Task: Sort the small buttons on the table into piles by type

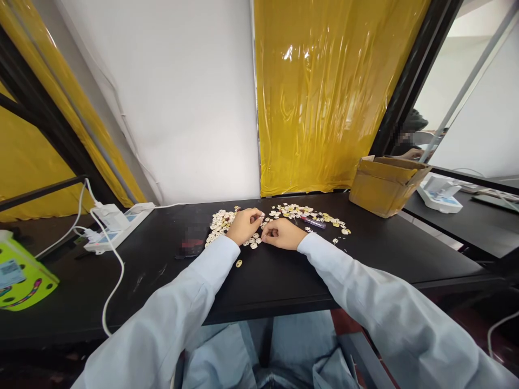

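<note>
Nearest, the person's denim-clad legs (227,351) sit under the front edge of the black worktop (275,286). A single yellowish piece (239,263), oval and marked with dark spots or holes, lies apart from the others, just in front of the left sleeve (194,275).

Beyond it, the left hand (245,226) reaches over the small pale pieces (221,222), thumb and fingers drawn together; a pale bit shows at the fingertips, but whether it is gripped or lies behind them cannot be told. The right hand (283,234) is curled close beside, thumb near forefinger, and any piece between them is too small to make out.

The pieces spread around and behind both hands: a dense heap on the left, next to a blurred dark flat object (190,246), and a looser scatter (294,209) on the right, where a slim purplish tool (313,222) lies. They look very light, stiff and smooth, so likely to skid on the worktop; a thumb-and-forefinger pinch across opposite rims should suit them best.

Farther right stands an open cardboard box (377,189), with glossy yellow sheeting (324,97) behind.
</note>
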